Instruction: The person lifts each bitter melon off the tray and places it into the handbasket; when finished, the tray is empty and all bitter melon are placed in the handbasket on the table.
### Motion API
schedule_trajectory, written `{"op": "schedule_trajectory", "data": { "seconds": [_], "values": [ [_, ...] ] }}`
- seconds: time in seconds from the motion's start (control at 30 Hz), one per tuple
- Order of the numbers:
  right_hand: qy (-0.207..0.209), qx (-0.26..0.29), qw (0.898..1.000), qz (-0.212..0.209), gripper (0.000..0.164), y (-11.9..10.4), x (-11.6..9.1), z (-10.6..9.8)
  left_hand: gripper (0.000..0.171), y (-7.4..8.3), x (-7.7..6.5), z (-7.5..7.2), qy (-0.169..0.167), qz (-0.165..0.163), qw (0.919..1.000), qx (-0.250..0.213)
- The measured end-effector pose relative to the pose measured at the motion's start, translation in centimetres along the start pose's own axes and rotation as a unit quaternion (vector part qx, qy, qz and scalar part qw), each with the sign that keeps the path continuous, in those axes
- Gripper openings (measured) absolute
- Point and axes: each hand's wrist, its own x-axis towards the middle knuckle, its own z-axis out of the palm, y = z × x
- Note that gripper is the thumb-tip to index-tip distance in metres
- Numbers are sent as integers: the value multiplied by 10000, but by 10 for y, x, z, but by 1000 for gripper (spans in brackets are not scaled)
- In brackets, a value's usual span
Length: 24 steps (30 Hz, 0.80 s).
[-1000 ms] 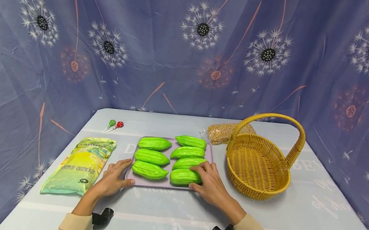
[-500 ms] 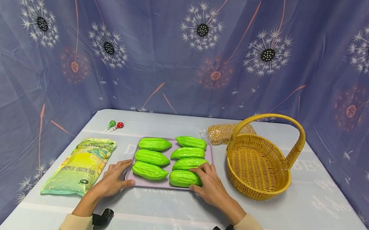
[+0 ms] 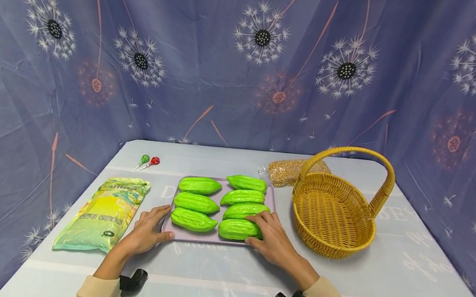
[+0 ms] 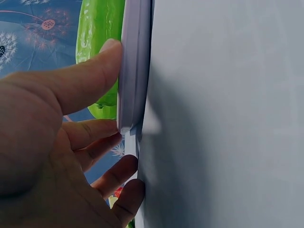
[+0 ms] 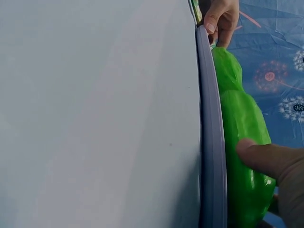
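Observation:
Several bright green ribbed bitter gourds [image 3: 196,203] lie in two columns on a lilac tray [image 3: 202,237], three at left and several at right. My left hand [image 3: 145,233] holds the tray's near left corner, thumb at the front rim and fingers along the side, as the left wrist view shows. My right hand [image 3: 273,239] grips the right end of the nearest gourd [image 3: 237,229] in the right column, which rests on the tray. In the right wrist view the thumb [image 5: 263,156] lies on that gourd; the other fingers are mostly hidden.
Right of the tray stands a woven basket [image 3: 334,210] with a tall handle. Behind it lies a clear bag of grain [image 3: 287,172]. A yellow-green printed bag [image 3: 102,216] lies at left, with a green lollipop [image 3: 144,159] and a red lollipop [image 3: 154,161] beyond.

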Motion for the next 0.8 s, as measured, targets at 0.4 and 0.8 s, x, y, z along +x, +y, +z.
{"op": "schedule_trajectory", "data": {
  "seconds": [0.4, 0.8],
  "values": [
    [411, 226, 9989, 26, 52, -3, -5, -28, 76, 0, 1, -1, -14, 59, 10000, -57],
    [598, 432, 9972, 83, 52, 6, -11, -74, 75, -2, 1, 1, -59, 57, 9999, -125]
  ]
}}
